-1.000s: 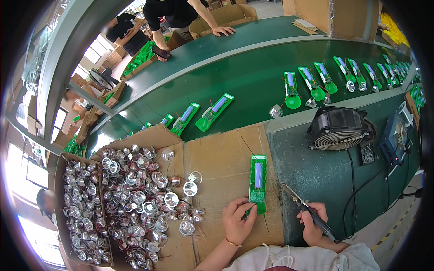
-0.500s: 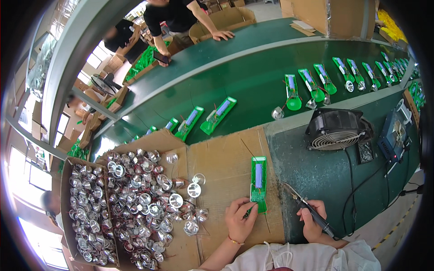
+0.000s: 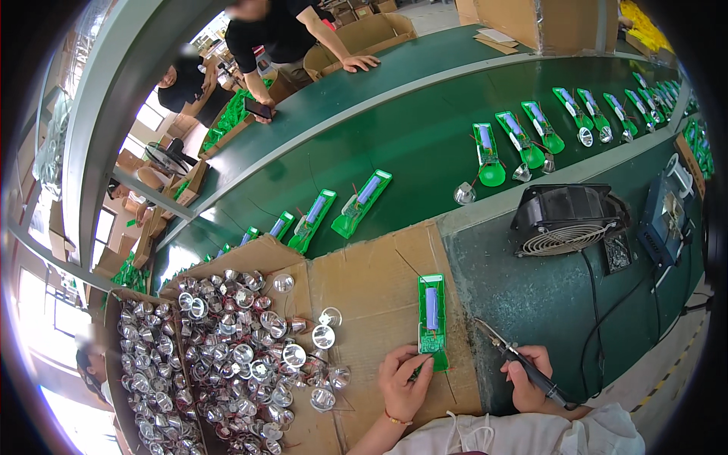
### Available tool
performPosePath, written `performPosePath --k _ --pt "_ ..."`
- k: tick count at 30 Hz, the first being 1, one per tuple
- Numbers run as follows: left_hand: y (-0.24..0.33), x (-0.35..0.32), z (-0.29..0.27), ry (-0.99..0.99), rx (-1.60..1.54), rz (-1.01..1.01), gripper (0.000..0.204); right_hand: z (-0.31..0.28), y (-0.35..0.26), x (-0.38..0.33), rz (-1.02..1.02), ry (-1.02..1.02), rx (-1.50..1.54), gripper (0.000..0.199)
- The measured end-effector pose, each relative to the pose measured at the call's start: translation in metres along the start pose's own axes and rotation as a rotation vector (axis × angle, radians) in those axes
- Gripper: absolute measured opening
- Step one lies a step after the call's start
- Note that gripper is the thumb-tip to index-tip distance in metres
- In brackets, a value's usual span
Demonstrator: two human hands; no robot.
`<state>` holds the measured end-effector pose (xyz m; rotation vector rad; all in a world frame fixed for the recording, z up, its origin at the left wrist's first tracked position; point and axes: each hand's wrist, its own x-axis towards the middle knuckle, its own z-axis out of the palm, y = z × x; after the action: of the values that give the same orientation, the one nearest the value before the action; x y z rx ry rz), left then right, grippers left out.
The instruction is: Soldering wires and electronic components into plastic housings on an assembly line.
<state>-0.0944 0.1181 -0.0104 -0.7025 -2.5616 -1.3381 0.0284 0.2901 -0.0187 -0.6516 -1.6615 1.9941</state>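
Note:
A green flashlight housing (image 3: 422,337) lies lengthwise on the cardboard sheet in front of me, with a purple cylindrical battery (image 3: 431,309) and a small green circuit board in it. Thin dark wires stick out at both its ends. My left hand (image 3: 405,383) is closed at the housing's near end, thumb and fingers pinching its lower left side; the fingertips partly cover that end. My right hand (image 3: 528,379) grips a soldering iron (image 3: 537,377), whose tip points up and left, apart from the housing.
Silvery reflector cups (image 3: 293,355) with wires are heaped at left, partly in a cardboard box (image 3: 114,356). A black fan (image 3: 565,216) and a blue soldering station (image 3: 661,227) stand at right, cables trailing. Similar housings (image 3: 489,155) line the green conveyor beyond. People stand across it.
The whole view has shifted slightly. The housing appears a little lower in the picture, my left hand still on its near end. My right hand keeps its hold on the iron.

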Motion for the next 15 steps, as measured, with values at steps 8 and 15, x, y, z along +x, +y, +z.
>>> performPosePath --k 8,15 --pt "-0.0013 -0.0004 -0.0003 -0.012 0.005 0.0 0.014 0.002 -0.0014 0.001 -0.004 0.021 0.013 0.022" --pt "-0.0038 -0.0017 0.0004 0.003 -0.006 -0.003 0.013 0.0015 -0.0006 0.0018 0.002 0.005 0.025 0.021"
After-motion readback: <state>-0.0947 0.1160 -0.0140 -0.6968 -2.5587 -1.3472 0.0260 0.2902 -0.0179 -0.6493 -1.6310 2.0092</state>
